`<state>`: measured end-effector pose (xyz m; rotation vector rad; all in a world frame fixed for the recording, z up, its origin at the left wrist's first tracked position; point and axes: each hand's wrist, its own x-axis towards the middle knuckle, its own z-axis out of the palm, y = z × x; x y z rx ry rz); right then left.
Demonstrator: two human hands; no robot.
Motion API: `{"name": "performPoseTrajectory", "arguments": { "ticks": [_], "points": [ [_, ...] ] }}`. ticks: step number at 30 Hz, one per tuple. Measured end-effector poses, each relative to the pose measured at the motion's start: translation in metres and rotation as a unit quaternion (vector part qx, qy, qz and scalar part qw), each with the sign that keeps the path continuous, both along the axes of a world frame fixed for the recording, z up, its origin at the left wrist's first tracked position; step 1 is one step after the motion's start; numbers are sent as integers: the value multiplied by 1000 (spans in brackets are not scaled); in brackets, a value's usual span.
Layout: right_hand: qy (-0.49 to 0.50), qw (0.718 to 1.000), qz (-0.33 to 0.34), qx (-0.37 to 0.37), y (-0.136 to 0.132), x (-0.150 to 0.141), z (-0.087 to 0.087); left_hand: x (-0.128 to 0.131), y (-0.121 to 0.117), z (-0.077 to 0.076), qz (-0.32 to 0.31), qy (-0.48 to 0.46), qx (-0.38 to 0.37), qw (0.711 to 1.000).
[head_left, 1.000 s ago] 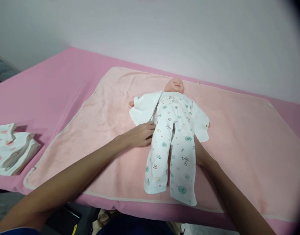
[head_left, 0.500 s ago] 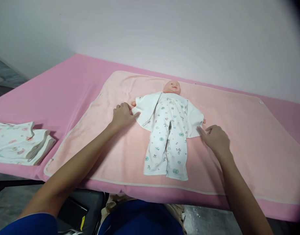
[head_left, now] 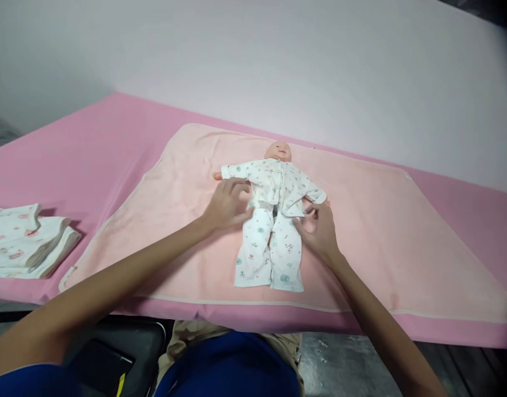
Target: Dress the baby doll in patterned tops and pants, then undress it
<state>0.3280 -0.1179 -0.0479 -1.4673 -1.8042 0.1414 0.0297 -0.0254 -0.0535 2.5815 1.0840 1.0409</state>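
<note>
- Doll point(head_left: 277, 151) is lying face up near the middle of the pink blanket point(head_left: 385, 237), head pointing to the far side, wearing a printed white jacket point(head_left: 266, 177) and matching trousers point(head_left: 287, 251).
- My left hand point(head_left: 226, 204) is reaching to the left side of the doll's waist, fingers spreading loosely away from the thumb; blur is hiding whether it is touching cloth.
- My right hand point(head_left: 321, 231) is bending its fingers at the jacket's right hem; I am unable to tell whether it is pinching fabric.
- Both hands are partly covering the waist edges.
- My forearms point(head_left: 154, 256) are crossing the blanket's near edge.
- Folded clothes point(head_left: 25, 242) are lying stacked at near left on the pink bed point(head_left: 91, 146), well apart from the doll.
- Pale wall point(head_left: 257, 66) is bounding the far side.
- Black chair point(head_left: 148, 337) is standing at near left, below the bed, bearing a dark flat object point(head_left: 100, 364) with a yellow strip point(head_left: 121, 385).
</note>
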Motion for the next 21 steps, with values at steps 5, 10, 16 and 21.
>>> {"name": "performPoseTrajectory", "arguments": {
  "ticks": [5,10,16,21],
  "points": [
    [80,985,-43,-146,-10,8,-38,-3,-4,-22,55,27,-162,985],
    [199,963,-70,-169,-4,-26,-22,29,-13,-14,36,-68,-226,971],
    [98,982,-99,-127,-15,-8,-12,3,-25,-9,66,-51,-232,969],
    [-56,981,-69,-174,-33,24,-18,-28,-48,-10,91,30,-225,970]
  ]
}}
